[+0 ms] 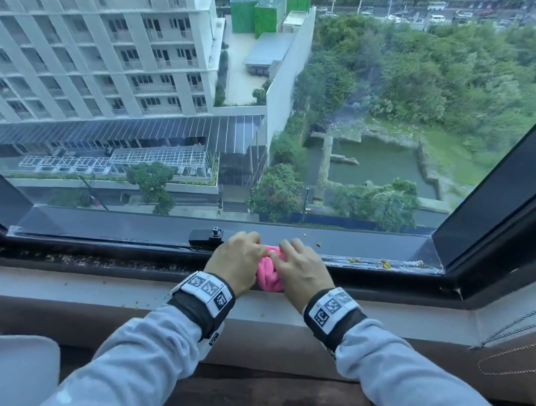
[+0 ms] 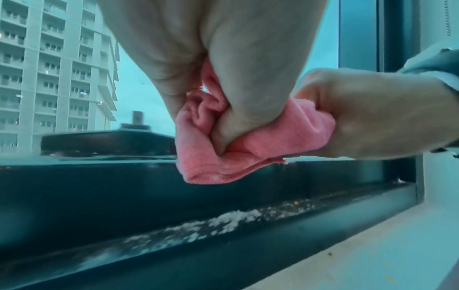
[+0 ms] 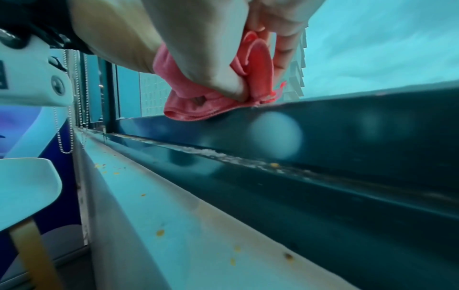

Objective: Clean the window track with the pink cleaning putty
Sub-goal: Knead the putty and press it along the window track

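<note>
Both hands hold one pink cleaning piece point(image 1: 270, 275), which looks like a bunched cloth with a stitched hem. My left hand point(image 1: 239, 259) grips its left side and my right hand point(image 1: 304, 272) pinches its right side, above the dark window track point(image 1: 103, 262). In the left wrist view the pink piece point(image 2: 206, 162) hangs a little above the track point(image 2: 198, 229), where whitish grit lies. From the right wrist, the pink piece point(image 3: 198, 108) touches the top edge of the dark frame rail point(image 3: 347, 121). Yellow crumbs point(image 1: 385, 264) lie on the frame to the right.
A black window latch point(image 1: 209, 234) sits just left of my left hand. The white sill point(image 1: 83, 285) runs along the front, with yellow specks on it point(image 3: 160, 232). A bead chain point(image 1: 520, 318) hangs at the right. A white chair point(image 3: 27, 186) stands behind.
</note>
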